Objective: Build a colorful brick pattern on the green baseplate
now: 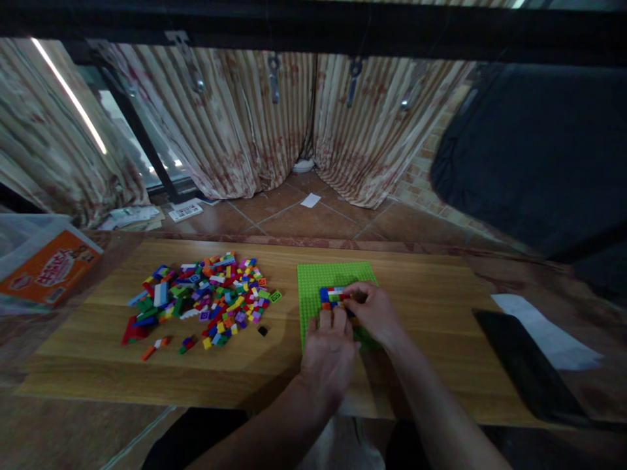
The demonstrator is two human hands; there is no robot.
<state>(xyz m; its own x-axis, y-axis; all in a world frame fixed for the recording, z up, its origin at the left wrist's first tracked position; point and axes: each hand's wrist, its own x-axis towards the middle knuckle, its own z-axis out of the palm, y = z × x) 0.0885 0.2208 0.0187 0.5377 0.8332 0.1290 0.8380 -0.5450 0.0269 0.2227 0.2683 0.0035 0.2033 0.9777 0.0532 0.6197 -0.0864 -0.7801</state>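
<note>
A green studded baseplate [308, 277] lies on the wooden table. On it stands a low block of building bricks [324, 295] in blue, red, white and orange, partly covered by my hands. My left hand [330, 346] reaches over the plate's front part, its bent fingers closed against the near side of the block. From the right comes my right hand [375, 312], thumb and forefinger pinched at the block's right end. What sits between those fingertips looks like a small brick, mostly hidden.
A pile of loose coloured bricks [220, 294] spreads over the table's [416, 281] left half, with a black piece [263, 331] near it. A clear tub [53, 261] with an orange label stands far left. At right lie a dark flat object [529, 365] and white paper [548, 329].
</note>
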